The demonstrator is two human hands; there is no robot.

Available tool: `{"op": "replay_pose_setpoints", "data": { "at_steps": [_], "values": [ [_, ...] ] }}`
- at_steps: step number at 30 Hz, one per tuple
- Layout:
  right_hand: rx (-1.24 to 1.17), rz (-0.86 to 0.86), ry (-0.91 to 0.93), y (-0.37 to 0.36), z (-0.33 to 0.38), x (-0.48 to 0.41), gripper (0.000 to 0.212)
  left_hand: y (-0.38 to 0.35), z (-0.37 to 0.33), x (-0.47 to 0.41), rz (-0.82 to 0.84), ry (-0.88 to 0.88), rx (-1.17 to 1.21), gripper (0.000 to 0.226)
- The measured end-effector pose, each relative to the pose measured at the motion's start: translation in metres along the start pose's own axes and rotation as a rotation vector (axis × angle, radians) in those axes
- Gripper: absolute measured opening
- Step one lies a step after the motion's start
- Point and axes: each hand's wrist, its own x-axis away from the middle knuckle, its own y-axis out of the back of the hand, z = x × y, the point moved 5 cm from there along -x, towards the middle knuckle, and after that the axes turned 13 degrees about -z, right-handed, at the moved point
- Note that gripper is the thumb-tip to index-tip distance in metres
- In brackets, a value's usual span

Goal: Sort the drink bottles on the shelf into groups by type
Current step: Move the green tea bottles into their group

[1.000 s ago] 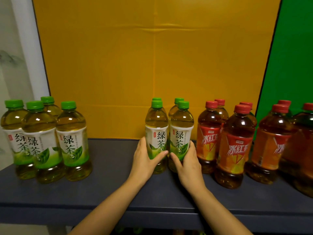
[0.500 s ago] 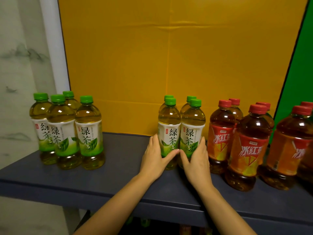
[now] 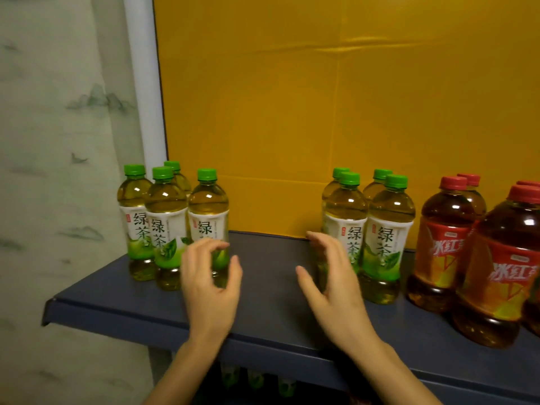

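I see a big yellow board (image 3: 321, 112) behind the dark shelf (image 3: 268, 290). On the shelf the red tea bottles (image 3: 496, 258) stand at the right. Just beside them is one group of green tea bottles (image 3: 385, 229), and a second green group (image 3: 163, 217) is well apart at the left. The left hand (image 3: 209, 287) is curved in front of the left group. The right hand (image 3: 333, 282) is by the middle group. Both hold nothing, though I cannot tell if they touch a bottle.

Open shelf (image 3: 271, 267) gap btwn left green-tea group (image 3: 163, 226) & middle green-tea group (image 3: 377, 238); red-tea bottles (image 3: 467, 252) crowd right end.
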Motion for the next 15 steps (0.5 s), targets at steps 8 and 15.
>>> {"op": "replay_pose_setpoints", "data": {
  "at_steps": [8,15],
  "values": [
    [-0.142,0.267,-0.208,-0.137,0.027,-0.025,0.082,0.043,0.099,-0.03,0.105,0.344,-0.174,0.071],
    [-0.134,0.209,-0.291,-0.174,0.012,-0.019,0.072,0.031,0.128,-0.034,0.331,0.341,-0.176,0.083]
  ]
}}
